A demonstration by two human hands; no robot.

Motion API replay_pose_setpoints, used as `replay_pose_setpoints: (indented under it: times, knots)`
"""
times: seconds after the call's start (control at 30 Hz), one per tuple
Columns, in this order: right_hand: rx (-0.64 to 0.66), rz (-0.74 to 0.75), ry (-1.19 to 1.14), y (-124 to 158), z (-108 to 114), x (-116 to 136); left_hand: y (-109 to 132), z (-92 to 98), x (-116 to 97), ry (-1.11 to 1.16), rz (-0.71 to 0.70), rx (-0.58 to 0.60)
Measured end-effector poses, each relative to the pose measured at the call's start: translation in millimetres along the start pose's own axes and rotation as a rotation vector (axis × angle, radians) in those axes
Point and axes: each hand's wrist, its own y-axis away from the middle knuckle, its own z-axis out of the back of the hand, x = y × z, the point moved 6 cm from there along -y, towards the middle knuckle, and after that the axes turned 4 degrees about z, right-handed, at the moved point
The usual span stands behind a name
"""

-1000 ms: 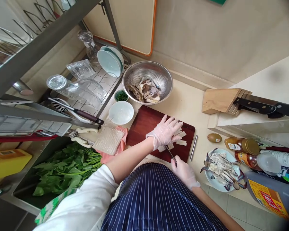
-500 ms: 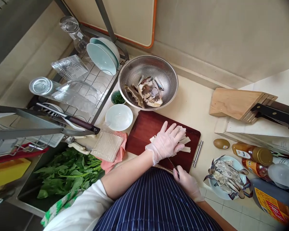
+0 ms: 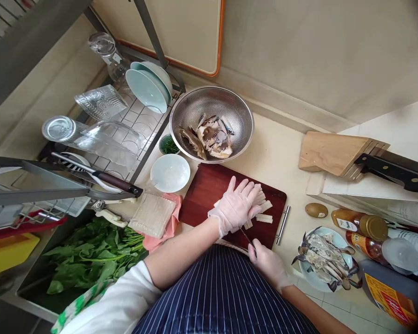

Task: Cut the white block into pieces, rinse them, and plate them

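Note:
My left hand (image 3: 237, 205), in a clear glove, lies flat on pale white strips (image 3: 264, 211) on the dark red cutting board (image 3: 209, 190). My right hand (image 3: 267, 262), also gloved, grips a knife (image 3: 246, 235) at the board's near edge; its blade runs in under my left hand. A few cut strips lie loose to the right of my fingers.
A steel colander (image 3: 242, 111) with seafood pieces stands behind the board. A white bowl (image 3: 170, 172) and a packet on a pink cloth (image 3: 153, 214) lie left. A plate of crabs (image 3: 321, 257), bottles (image 3: 360, 224) and a knife block (image 3: 334, 153) stand right. Greens (image 3: 90, 255) fill the sink.
The view shifted slightly. My left hand stays pressed on the strips while the right hand keeps the knife at the board's near edge, moving a little.

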Motion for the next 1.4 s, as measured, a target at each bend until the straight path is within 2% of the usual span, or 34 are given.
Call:
replay_pose_setpoints:
  times: [0.3,0.47,0.57,0.63,0.67,0.73,0.8,0.87,0.93,1.0,1.07,1.2,1.4]
  knots:
    - [0.061,0.019,-0.013,-5.0,-4.6,0.6,-0.1,-3.0,0.4,0.028,-0.004,0.003]
    - [0.011,0.016,-0.052,-5.6,-4.8,0.7,-1.9,-4.3,-2.7,0.047,-0.044,-0.010]
    - [-0.027,0.012,-0.100,-6.6,3.1,-2.6,-4.9,3.8,-6.8,0.175,-0.116,-0.030]
    - [-0.068,0.026,-0.134,-5.7,10.8,-4.8,-4.0,20.5,-2.1,0.354,-0.102,-0.115]
    - [-0.090,0.030,-0.148,-4.5,14.2,-5.8,-1.1,31.3,5.6,0.453,-0.044,-0.195]
    - [-0.135,0.028,-0.170,-0.4,19.0,-7.1,13.6,50.4,30.1,0.633,0.153,-0.395]
    - [-0.159,0.020,-0.189,4.6,20.1,-6.9,38.0,56.2,55.8,0.764,0.337,-0.516]
    - [-0.152,0.021,-0.204,9.0,18.6,-5.0,65.7,47.3,77.0,0.838,0.485,-0.522]
    - [-0.126,0.035,-0.212,12.0,16.8,-2.2,94.1,30.2,92.4,0.862,0.619,-0.496]
    - [-0.103,0.057,-0.209,13.6,16.4,0.7,118.0,12.2,99.0,0.847,0.699,-0.472]
    - [-0.090,0.077,-0.196,14.0,17.2,3.2,133.6,-3.5,97.4,0.809,0.720,-0.437]
    - [-0.098,0.091,-0.158,13.3,20.4,6.1,142.6,-23.4,84.0,0.724,0.660,-0.357]
    - [-0.101,0.079,-0.116,13.5,22.1,8.6,133.2,-31.5,60.2,0.502,0.334,-0.243]
